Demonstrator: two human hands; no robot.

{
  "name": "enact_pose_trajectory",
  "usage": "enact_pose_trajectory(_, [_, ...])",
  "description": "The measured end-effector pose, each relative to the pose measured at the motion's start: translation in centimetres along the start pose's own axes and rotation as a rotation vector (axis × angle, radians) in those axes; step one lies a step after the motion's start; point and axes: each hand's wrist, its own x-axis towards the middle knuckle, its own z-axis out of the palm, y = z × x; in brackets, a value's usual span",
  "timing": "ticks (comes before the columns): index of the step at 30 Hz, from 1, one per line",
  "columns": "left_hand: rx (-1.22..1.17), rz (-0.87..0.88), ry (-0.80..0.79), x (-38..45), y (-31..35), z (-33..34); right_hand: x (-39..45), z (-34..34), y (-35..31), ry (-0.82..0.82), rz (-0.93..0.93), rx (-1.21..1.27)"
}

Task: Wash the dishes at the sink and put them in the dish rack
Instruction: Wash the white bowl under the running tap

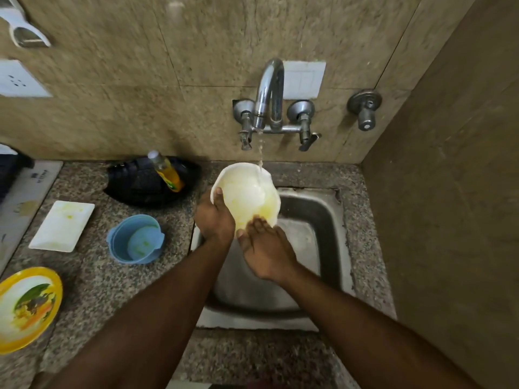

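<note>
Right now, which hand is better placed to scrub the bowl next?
Probably the right hand: its open fingers already lie against the white bowl under the tap, while the left hand grips the rim.

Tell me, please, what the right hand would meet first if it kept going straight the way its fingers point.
The right hand points up and away at the white bowl and its fingertips already touch the bowl's lower side, so the bowl comes first. The left hand holds it under the tap's stream.

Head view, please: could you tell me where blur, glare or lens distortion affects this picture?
Head view: wide-angle bending bows the wall tiles and countertop edges; the tap shows bright glare; the white bowl looks slightly soft under the water; corners darken, notably right.
</note>
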Motion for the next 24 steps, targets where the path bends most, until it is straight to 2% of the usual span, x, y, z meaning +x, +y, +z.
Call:
enact_pose_trajectory(3, [-0.048,-0.039,-0.020,-0.6,-0.6,0.1,0.7,-0.6,1.4,0.131,0.051,-0.146])
enact_pose_trajectory(6, [-0.129,-0.097,-0.098,-1.3,-0.5,1.0,3.8,-2.0,3.5,0.146,0.106,-0.332])
enact_pose_trajectory(9, [-0.207,-0.183,-0.185,-0.5,0.0,1.0,5.1,-3.7,4.6,0.215,-0.021,-0.359])
enact_pose_trajectory(11, [-0.161,-0.202,-0.235,0.2,0.6,0.6,5.3,-4.5,5.0,0.226,-0.096,-0.367])
enact_pose_trajectory(14, [-0.190,-0.270,-0.293,1.1,0.7,0.6,5.3,-4.8,4.8,0.238,-0.105,-0.292])
enact_pose_trajectory(17, [-0.201,-0.272,-0.366,1.6,0.6,0.4,5.4,-5.3,3.9,0.327,-0.054,-0.222])
enact_pose_trajectory(19, [-0.195,-0.262,-0.481,2.1,-0.2,0.2,6.1,-6.6,4.3,0.357,0.022,-0.163])
enact_pose_trajectory(22, [-0.130,-0.245,-0.690,2.5,-1.5,0.0,7.4,-8.6,5.5,0.373,0.133,0.052])
enact_pose_trajectory(24, [-0.132,-0.236,-0.710,2.5,-1.1,-0.3,7.7,-8.4,5.6,0.385,0.157,0.077])
